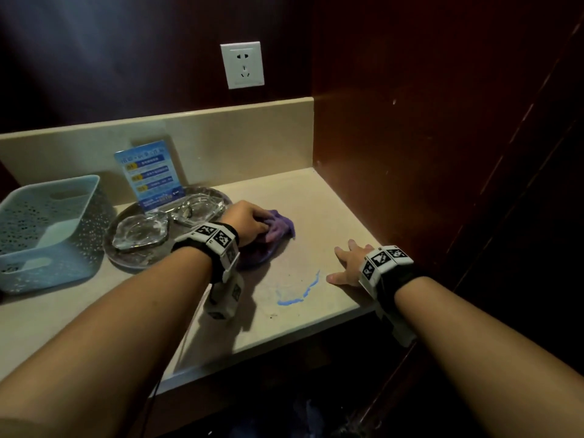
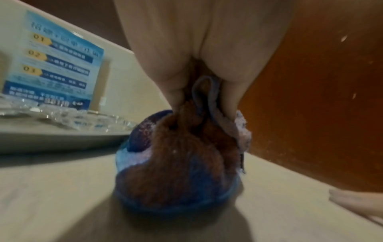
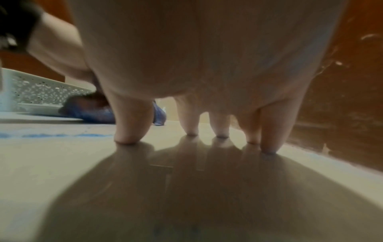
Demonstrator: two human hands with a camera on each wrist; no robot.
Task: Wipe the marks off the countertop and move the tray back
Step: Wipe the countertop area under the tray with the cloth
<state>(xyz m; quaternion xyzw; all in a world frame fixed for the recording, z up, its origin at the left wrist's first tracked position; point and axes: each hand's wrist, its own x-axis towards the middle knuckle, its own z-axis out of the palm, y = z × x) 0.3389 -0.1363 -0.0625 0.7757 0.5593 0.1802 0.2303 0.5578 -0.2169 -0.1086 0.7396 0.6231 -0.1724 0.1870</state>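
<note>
A blue smeared mark [image 1: 300, 290] lies on the beige countertop [image 1: 316, 210] near its front edge; it shows as a blue streak [image 3: 62, 135] in the right wrist view. My left hand [image 1: 249, 221] grips a bunched purple cloth [image 1: 278, 229] pressed on the counter behind the mark, right beside the round glass tray [image 1: 126, 259]. In the left wrist view the fingers [image 2: 172, 91] pinch the cloth [image 2: 182, 163]. My right hand [image 1: 347, 263] rests flat, its spread fingertips [image 3: 129, 139] touching the counter right of the mark.
The tray carries two glass dishes [image 1: 142, 230] and a blue sign card [image 1: 148, 175]. A light blue perforated basket [image 1: 41, 229] stands at the left. A dark wooden wall [image 1: 410, 153] closes the right side, and a socket [image 1: 242, 64] sits above the backsplash.
</note>
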